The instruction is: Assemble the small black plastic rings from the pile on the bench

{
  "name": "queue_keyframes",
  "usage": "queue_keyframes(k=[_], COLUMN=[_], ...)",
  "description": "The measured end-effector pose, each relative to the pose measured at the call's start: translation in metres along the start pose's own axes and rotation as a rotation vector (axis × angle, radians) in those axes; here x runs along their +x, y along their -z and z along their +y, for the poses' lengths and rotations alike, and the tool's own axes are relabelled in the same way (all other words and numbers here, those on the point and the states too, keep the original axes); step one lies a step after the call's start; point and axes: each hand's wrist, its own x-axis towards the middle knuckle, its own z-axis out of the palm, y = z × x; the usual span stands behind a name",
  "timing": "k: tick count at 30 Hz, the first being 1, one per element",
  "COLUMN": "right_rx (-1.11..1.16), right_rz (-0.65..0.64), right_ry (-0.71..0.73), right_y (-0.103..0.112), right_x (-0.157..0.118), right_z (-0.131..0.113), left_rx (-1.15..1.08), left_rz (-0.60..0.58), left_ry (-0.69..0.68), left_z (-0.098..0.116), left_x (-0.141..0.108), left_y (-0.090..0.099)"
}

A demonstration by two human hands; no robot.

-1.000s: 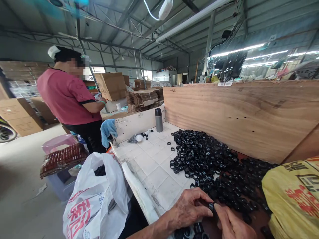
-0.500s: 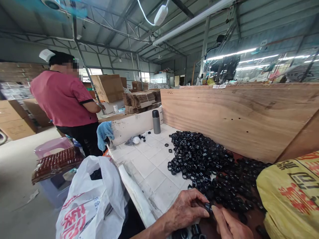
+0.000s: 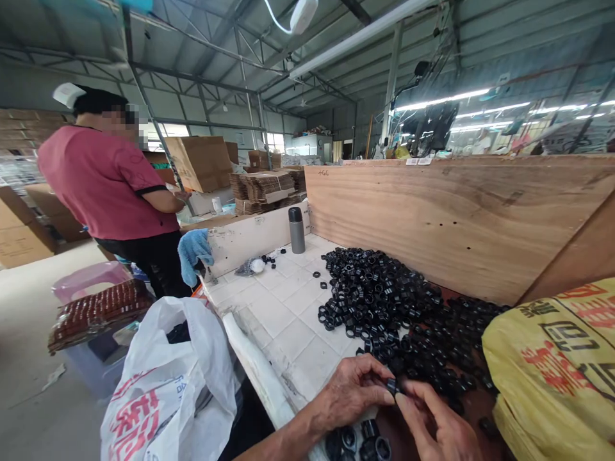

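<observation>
My left hand [image 3: 353, 390] and my right hand [image 3: 437, 426] meet low in the view, pinching a small black plastic ring [image 3: 392, 386] between their fingertips. A large heap of similar black rings [image 3: 384, 301] spreads across the work surface just beyond my fingers. A smaller group of black rings [image 3: 353, 442] lies below my left hand, partly cut off by the bottom of the view. My right hand's fingertips are nearly touching the heap's near edge.
A white plastic bag [image 3: 173, 384] sits left of the white tiled bench [image 3: 283, 320], and a yellow woven sack [image 3: 552, 365] bulges at right. A plywood board [image 3: 432, 224] stands behind the heap. A steel flask [image 3: 296, 230], blue cloth [image 3: 195, 256], and a standing co-worker [image 3: 108, 179] are farther back.
The whole scene has shifted left in the view as my head turned. Both hands stay on the same small ring, which now shows more clearly between my fingers.
</observation>
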Motion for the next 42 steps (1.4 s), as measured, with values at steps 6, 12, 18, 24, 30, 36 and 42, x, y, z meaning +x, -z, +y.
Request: queue_keyframes(k=[6,12,18,24,30,36,42], right_rx=[0.032,0.106,0.19,0.421,0.124,0.002,-0.178], right_rz=[-0.068,-0.058,-0.067,-0.198,-0.058,-0.199,-0.261], right_ry=[-0.174,-0.218,-0.224,-0.538,-0.583,-0.325,-0.23], right_y=[0.004,0.007,0.005,0.008,0.024,0.007,-0.011], right_x=[0.001,0.003,0.001,0.004,0.006,-0.004,-0.007], right_z=[-0.021,-0.028,-0.027,-0.03,0.0,0.003,-0.006], left_rx=[-0.018,0.026,0.134,0.381,0.565,0.774,1.034], left_rz=[-0.009,-0.041,-0.057,-0.116,-0.263,0.086,0.253], left_ry=[-0.009,-0.025,-0.097,-0.231,0.081,0.024,-0.2], left_z=[0.007,0.017,0.013,0.018,0.032,0.01,-0.011], left_x=[-0.001,-0.002,-0.002,-0.007,-0.014,-0.003,0.005], left_y=[-0.001,-0.004,-0.002,0.004,0.005,0.01,0.02])
